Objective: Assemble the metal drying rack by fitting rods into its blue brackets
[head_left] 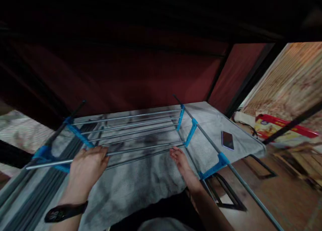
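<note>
My left hand (88, 162) is wrapped around a thin metal rod (133, 150), whose left end sticks out past the hand over a blue plastic bracket (45, 153). The rod's other end reaches the blue bracket (191, 133) on the right side. Close to that end is my right hand (179, 158), fingers loosely bent and apart; contact with the rod is unclear. Both belong to a rack frame of grey tubes (207, 137), blue brackets and several parallel rods (133, 127). A dark watch (65, 212) is on my left wrist.
The rack lies on a grey cloth-covered surface (151, 180) against a dark red panel (151, 80). More grey tubes (37, 197) lie at left. A phone (227, 140) rests at right. Beyond the edge are black frames (225, 194) and a red-yellow box (281, 128).
</note>
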